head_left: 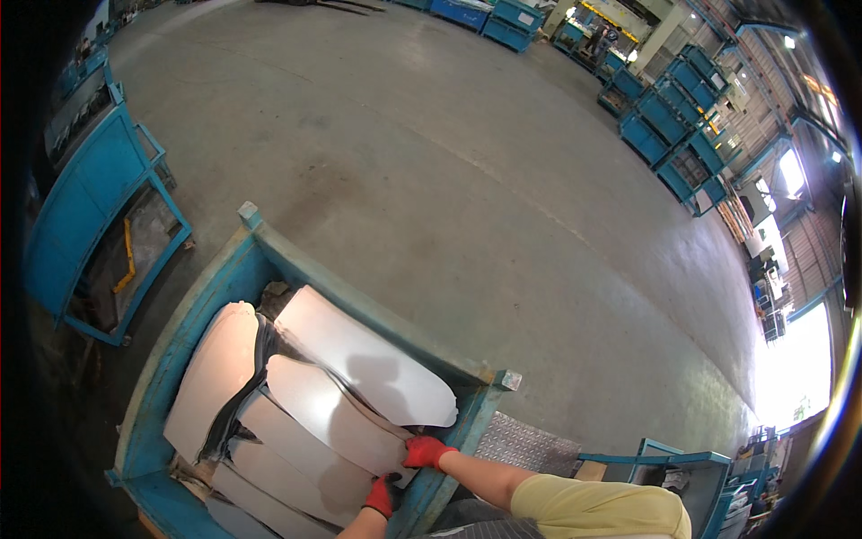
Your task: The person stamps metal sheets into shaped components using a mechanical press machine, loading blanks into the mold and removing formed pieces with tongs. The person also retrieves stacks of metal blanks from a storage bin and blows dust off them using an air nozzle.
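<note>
Below me is a blue metal bin (310, 262) holding stacks of curved, pale metal sheets. My right hand (426, 453), in a red glove, closes on the near right end of a middle metal sheet (328, 404). My left hand (384, 496), gloved in red with dark fingertips, curls at the same end, close to the right hand. Its fingertips are partly hidden. Another stack of sheets (368, 359) lies along the far side, and a taller stack (215, 377) stands at the left. Lower sheets (269, 499) overlap toward the near side.
The bin's raised rim and corner posts (507, 381) surround the sheets. A blue rack (99, 207) stands at left on the concrete floor (431, 207). Stacked blue crates (669, 121) are far right. A patterned metal plate (528, 454) and blue frame (682, 458) lie right of the bin.
</note>
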Tool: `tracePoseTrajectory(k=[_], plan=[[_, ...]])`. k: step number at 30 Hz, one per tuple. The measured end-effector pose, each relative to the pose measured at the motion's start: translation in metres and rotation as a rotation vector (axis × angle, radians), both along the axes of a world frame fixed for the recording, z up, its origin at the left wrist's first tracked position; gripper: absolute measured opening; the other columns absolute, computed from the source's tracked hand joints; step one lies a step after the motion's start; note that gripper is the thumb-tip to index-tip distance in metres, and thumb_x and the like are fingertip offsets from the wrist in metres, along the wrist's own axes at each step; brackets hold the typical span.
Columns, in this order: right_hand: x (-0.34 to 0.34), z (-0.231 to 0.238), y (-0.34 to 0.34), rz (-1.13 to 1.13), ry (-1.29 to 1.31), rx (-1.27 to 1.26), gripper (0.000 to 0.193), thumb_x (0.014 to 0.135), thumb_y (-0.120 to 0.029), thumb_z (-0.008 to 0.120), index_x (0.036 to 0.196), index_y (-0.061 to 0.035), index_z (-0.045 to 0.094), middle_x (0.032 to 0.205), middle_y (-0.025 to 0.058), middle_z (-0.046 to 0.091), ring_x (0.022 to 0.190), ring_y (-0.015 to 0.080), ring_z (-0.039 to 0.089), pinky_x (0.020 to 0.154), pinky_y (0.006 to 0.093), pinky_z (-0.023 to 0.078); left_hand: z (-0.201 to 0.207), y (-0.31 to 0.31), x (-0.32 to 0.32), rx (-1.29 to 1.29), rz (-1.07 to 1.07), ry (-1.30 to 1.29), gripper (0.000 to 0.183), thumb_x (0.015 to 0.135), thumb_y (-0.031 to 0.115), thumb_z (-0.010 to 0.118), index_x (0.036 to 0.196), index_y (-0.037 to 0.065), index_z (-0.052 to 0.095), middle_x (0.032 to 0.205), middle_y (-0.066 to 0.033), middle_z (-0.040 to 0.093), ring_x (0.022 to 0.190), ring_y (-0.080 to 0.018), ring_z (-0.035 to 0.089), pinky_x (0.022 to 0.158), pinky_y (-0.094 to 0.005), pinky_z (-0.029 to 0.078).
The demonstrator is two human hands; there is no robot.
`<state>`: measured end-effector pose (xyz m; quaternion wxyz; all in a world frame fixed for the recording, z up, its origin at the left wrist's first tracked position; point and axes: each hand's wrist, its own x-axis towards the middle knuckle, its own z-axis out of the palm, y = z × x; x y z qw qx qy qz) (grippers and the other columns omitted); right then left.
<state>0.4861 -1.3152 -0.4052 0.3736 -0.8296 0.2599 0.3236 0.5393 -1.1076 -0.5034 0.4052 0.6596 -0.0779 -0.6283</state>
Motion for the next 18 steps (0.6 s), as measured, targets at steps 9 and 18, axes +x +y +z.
tracePoseTrajectory(k=[9, 18], plan=[[-0.001, -0.009, -0.003, 0.013, 0.116, 0.063, 0.061, 0.065, -0.046, 0.059, 0.101, 0.0027, 0.053, 0.104, 0.0226, 0.056, 0.097, 0.0340, 0.054, 0.084, 0.0390, 0.042, -0.014, -0.006, -0.001, -0.021, 0.554, 1.351, 0.031, 0.080, 0.028, 0.050, 0.101, 0.006, 0.055, 0.098, -0.0096, 0.061, 0.088, -0.0239, 0.058, 0.079, -0.0341, 0.045], [-0.002, -0.003, -0.003, -0.040, 0.073, 0.051, 0.060, 0.067, -0.048, 0.057, 0.099, 0.0021, 0.055, 0.104, 0.0231, 0.056, 0.096, 0.0347, 0.054, 0.084, 0.0401, 0.041, 0.077, -0.024, -0.003, -0.226, 0.772, 1.021, 0.040, 0.084, 0.032, 0.046, 0.114, 0.005, 0.049, 0.112, -0.0079, 0.056, 0.103, -0.0222, 0.052, 0.095, -0.0335, 0.037]])
